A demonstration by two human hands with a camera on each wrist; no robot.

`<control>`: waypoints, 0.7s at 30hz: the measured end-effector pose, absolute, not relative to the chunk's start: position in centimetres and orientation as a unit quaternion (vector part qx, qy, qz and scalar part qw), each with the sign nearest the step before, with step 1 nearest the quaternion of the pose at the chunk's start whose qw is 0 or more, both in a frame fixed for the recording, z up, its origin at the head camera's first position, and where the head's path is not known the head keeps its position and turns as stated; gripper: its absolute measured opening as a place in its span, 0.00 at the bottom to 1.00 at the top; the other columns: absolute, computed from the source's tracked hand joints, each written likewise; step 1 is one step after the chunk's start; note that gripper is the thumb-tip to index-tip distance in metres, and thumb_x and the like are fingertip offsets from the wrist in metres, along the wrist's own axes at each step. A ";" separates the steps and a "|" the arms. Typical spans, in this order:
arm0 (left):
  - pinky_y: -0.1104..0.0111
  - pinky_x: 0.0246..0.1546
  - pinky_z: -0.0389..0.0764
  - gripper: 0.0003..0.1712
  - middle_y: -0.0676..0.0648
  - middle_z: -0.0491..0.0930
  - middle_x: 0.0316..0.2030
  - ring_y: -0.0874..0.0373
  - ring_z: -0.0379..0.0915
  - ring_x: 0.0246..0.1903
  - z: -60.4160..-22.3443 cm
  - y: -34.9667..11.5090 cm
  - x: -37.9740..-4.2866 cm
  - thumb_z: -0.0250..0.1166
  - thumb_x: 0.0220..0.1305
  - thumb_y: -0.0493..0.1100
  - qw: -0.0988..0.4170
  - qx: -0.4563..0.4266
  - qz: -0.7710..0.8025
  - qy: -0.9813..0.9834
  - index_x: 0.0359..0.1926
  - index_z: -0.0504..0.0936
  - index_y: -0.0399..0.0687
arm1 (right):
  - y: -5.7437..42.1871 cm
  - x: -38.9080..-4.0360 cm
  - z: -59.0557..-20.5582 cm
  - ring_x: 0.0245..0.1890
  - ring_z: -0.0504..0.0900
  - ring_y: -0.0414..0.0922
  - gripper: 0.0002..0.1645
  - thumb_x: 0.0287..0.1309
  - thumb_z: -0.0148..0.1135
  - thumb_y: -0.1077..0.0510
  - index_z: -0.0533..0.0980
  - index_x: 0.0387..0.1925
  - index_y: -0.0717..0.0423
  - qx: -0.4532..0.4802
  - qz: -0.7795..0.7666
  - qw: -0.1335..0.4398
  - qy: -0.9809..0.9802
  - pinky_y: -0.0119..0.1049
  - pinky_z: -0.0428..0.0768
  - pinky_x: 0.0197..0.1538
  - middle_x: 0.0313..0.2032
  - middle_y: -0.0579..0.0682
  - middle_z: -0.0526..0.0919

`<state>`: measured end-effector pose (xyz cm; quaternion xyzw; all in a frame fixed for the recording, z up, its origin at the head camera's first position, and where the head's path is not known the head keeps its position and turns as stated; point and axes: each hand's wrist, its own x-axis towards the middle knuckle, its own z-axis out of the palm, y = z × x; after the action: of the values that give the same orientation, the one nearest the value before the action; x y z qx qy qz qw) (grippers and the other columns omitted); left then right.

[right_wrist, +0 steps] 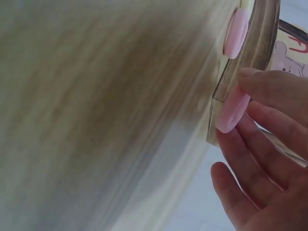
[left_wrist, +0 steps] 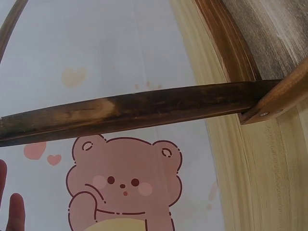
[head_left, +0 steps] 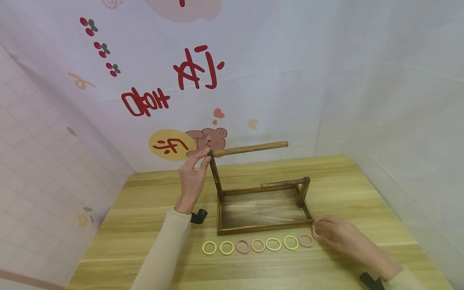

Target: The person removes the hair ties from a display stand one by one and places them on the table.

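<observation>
A dark wooden rack point(head_left: 266, 227) stands on the table, with a tray base, a tall post on the left and a short post on the right, each bearing a horizontal rod. At the top of the tall post point(left_wrist: 144, 113), my left hand point(head_left: 192, 177) pinches the end with thumb and fingers; the left wrist view cuts off that contact. Beside the tray's front right corner, my right hand point(head_left: 342, 237) pinches a pink ring point(right_wrist: 233, 110) between thumb and fingers. The ring is tilted on edge in the right wrist view.
Along the tray's front edge lies a row of several rings: yellow ones point(head_left: 273, 251), a peach one point(head_left: 258, 251) and pink ones point(head_left: 306, 247). Behind the wooden table point(head_left: 145, 201) hangs a white cloth point(head_left: 275, 100) printed with a bear and red characters.
</observation>
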<state>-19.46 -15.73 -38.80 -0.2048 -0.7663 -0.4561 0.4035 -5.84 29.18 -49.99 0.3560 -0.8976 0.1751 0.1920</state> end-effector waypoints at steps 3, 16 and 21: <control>0.50 0.55 0.81 0.15 0.43 0.88 0.50 0.45 0.84 0.52 -38.9 -15.7 -19.5 0.71 0.66 0.34 0.404 -0.202 -0.458 -0.765 0.53 0.88 0.39 | 29.1 -6.0 -50.2 0.37 0.85 0.40 0.24 0.40 0.83 0.61 0.85 0.44 0.56 0.364 0.180 0.188 -0.895 0.38 0.87 0.38 0.40 0.45 0.87; 0.50 0.56 0.81 0.15 0.41 0.87 0.51 0.45 0.84 0.53 -38.5 -15.8 -19.4 0.71 0.67 0.33 0.398 -0.204 -0.458 -0.768 0.54 0.88 0.37 | 29.2 -5.9 -50.4 0.39 0.87 0.45 0.24 0.41 0.83 0.60 0.85 0.44 0.55 0.353 0.163 0.168 -0.906 0.43 0.87 0.42 0.40 0.46 0.88; 0.49 0.57 0.81 0.15 0.40 0.87 0.52 0.44 0.83 0.53 -38.2 -15.8 -19.2 0.71 0.67 0.34 0.393 -0.203 -0.456 -0.772 0.55 0.87 0.38 | 29.7 -5.6 -48.8 0.43 0.88 0.47 0.22 0.52 0.80 0.55 0.85 0.49 0.54 0.293 0.172 0.140 -0.930 0.48 0.87 0.46 0.45 0.46 0.89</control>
<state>-19.16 -15.82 -38.16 -0.2033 -0.7724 -0.4558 0.3927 -5.58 29.71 -48.84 0.2933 -0.9300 0.1717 0.1396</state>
